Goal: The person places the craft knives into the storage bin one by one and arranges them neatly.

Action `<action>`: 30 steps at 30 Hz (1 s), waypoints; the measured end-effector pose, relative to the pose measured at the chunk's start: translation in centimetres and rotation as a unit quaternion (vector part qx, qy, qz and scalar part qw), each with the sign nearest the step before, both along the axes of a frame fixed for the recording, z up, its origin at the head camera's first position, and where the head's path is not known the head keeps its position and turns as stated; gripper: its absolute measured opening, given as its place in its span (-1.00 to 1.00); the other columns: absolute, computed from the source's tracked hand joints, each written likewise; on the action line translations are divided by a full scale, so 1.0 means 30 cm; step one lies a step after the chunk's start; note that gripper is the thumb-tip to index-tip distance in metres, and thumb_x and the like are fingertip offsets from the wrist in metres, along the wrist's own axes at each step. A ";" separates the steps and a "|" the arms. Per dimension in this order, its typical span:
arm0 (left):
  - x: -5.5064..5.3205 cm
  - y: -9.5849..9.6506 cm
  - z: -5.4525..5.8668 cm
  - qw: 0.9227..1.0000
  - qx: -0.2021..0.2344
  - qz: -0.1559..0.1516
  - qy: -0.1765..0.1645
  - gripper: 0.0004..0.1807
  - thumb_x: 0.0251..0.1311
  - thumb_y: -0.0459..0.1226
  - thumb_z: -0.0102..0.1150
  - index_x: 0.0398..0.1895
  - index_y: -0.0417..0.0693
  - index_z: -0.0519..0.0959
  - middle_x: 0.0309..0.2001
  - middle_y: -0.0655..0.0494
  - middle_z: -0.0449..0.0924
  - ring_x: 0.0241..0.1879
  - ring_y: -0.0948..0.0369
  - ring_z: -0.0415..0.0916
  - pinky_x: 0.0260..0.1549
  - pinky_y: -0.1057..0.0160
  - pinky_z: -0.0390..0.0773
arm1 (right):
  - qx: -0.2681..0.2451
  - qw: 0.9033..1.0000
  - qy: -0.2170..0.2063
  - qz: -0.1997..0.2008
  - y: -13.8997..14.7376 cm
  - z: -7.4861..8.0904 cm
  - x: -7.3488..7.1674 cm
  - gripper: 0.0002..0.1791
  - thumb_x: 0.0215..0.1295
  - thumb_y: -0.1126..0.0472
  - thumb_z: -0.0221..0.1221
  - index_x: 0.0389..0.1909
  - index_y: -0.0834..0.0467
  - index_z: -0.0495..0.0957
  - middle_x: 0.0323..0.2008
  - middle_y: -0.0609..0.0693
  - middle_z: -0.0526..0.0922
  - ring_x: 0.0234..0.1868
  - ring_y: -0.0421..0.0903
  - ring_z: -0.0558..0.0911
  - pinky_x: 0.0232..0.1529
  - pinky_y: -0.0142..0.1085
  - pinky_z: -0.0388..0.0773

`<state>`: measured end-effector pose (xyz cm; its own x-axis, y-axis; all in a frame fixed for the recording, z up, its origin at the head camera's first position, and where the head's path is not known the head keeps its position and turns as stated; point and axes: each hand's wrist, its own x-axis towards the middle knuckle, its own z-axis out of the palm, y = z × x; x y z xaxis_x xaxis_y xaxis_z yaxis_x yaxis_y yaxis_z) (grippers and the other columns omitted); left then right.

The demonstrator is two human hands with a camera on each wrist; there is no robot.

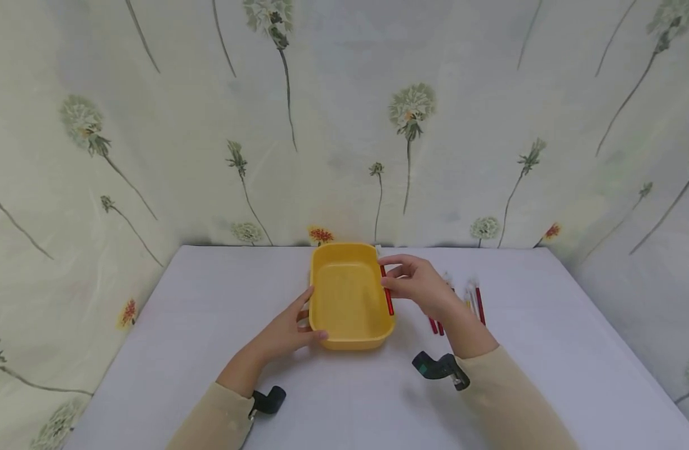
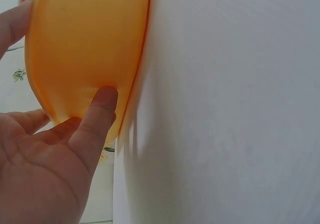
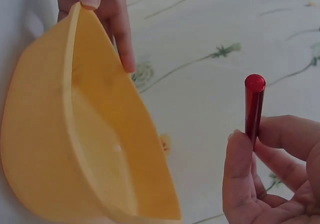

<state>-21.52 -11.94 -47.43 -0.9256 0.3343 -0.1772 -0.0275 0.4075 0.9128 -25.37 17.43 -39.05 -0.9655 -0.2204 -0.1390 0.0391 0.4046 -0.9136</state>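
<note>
Tray (image 1: 347,300): on the tabletop (image 1: 547,325), about midway along its far edge, long sides running from far edge toward near edge.
Left grip (image 1: 288,329): at the tray's left wall and near-left corner, touching it.
Right grip (image 1: 416,285): right of the tray, round the held pen.
Held pen (image 1: 388,300): beside the tray's right rim, apart from it in the right wrist view.
Inner pens (image 1: 433,325): on the tabletop, right of the tray, partly hidden.
Outer pens (image 1: 480,306): between inner pens and right edge.
Backdrop (image 1: 333,125): behind the far edge.
</note>
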 end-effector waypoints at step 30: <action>-0.002 -0.003 -0.009 1.000 -0.012 -0.008 0.002 0.15 0.10 0.08 0.44 0.63 0.24 -0.11 0.55 0.01 0.09 0.38 -0.04 0.34 0.17 0.04 0.52 | -0.044 0.998 -0.038 -0.001 -0.312 -0.158 -0.102 -0.56 0.30 0.31 0.31 0.21 0.15 0.57 -0.16 0.14 0.65 -0.24 -0.04 0.71 -0.11 -0.21 0.70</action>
<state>-21.59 -12.03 -47.69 -0.9211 0.3439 -0.1826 -0.0184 0.4300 0.9026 -28.43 8.08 -43.78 -0.9532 -0.2337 -0.1918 0.1100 0.3226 -0.9401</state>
